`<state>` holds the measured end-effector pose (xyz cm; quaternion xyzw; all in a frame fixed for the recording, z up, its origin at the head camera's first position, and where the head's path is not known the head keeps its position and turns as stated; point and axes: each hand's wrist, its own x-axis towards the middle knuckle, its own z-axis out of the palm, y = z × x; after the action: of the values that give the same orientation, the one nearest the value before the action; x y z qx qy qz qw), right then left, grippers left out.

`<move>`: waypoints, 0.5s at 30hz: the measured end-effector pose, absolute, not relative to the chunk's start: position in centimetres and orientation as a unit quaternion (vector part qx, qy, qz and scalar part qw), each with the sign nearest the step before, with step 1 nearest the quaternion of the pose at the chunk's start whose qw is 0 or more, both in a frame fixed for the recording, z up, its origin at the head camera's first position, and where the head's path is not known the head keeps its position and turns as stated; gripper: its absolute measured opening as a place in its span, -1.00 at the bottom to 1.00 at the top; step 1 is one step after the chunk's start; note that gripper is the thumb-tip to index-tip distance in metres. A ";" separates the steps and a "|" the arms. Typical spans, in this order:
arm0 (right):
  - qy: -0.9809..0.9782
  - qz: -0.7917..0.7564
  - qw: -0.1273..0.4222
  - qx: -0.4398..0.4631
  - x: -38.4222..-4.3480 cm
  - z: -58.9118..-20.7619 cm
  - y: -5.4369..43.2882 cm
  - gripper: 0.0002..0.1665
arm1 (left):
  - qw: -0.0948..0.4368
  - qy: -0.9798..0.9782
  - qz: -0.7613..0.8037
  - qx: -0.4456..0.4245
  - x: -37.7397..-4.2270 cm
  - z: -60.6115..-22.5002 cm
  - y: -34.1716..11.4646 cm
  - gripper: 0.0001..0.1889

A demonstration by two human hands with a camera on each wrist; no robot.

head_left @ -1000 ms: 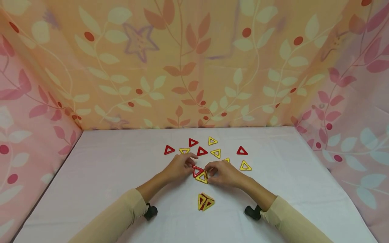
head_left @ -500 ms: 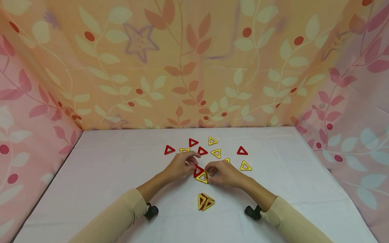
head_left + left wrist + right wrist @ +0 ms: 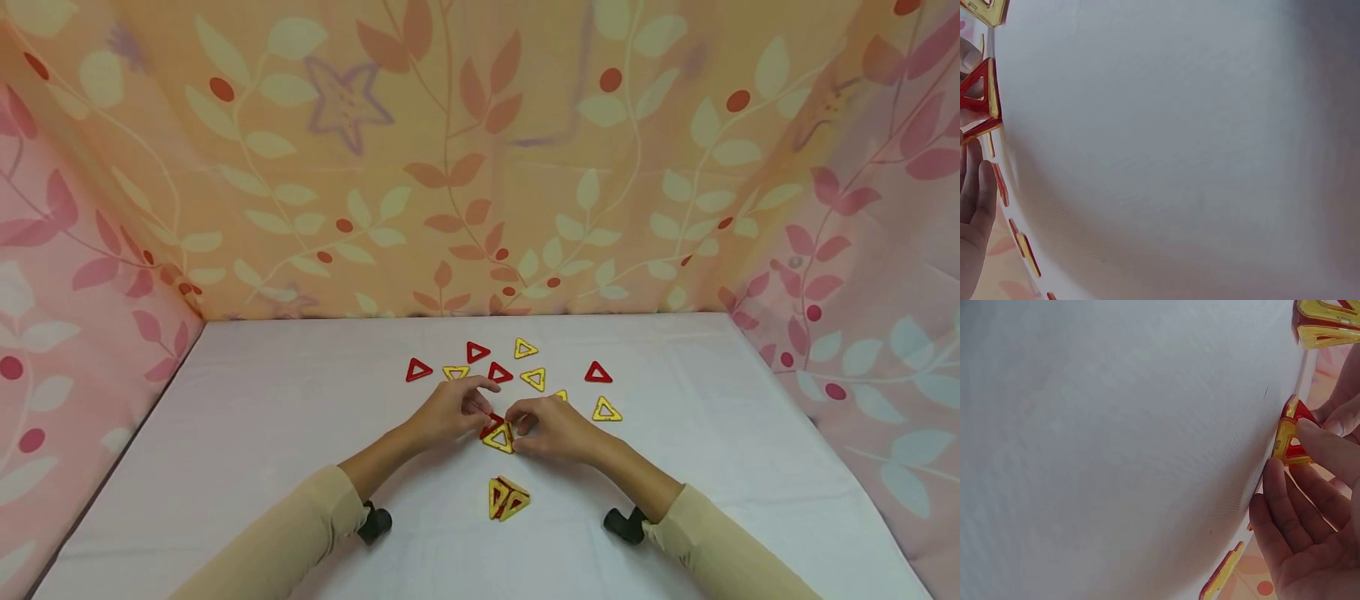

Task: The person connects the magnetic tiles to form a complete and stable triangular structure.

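Under triangles (image 3: 498, 447), white cloth (image 3: 262, 467); behind, curtain (image 3: 480, 192).

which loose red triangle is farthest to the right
The red triangular plastic frame just beyond the rightmost yellow triangular plastic frame; other loose red ones lie well left.

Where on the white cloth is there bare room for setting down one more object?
Left: the cloth between the left sleeve and left curtain. Right: the cloth between the right sleeve and right curtain. Crowded is the middle: loose triangles farther back, held triangles between left grip and right grip, yellow-red cluster nearer the person.
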<state>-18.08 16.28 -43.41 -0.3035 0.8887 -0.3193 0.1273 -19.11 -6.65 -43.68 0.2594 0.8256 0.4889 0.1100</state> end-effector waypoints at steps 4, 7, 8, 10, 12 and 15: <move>0.889 -0.319 0.128 -0.303 -18.1 -43.5 16.3 -0.62 | 0.117 0.823 0.490 0.260 -19.0 -43.6 -6.6 -0.56; 0.889 -0.319 0.127 -0.303 -18.1 -43.5 16.3 -0.62 | 0.118 0.823 0.488 0.266 -19.0 -43.6 -6.6 -0.56; 0.889 -0.319 0.127 -0.303 -18.1 -43.5 16.3 -0.62 | 0.118 0.823 0.487 0.268 -19.0 -43.6 -6.5 -0.56; 0.889 -0.319 0.127 -0.303 -18.1 -43.5 16.3 -0.62 | 0.120 0.823 0.485 0.271 -19.0 -43.6 -6.5 -0.57; 0.890 -0.319 0.128 -0.300 -18.1 -43.4 16.3 -0.62 | 0.122 0.823 0.483 0.272 -18.9 -43.5 -6.5 -0.57; 0.890 -0.320 0.129 -0.297 -18.1 -43.4 16.3 -0.61 | 0.123 0.823 0.482 0.275 -18.9 -43.6 -6.4 -0.57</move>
<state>-18.10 16.27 -43.39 -0.2968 0.8903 -0.3203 0.1291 -18.90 -6.37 -43.58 0.2746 0.8231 0.4816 0.1233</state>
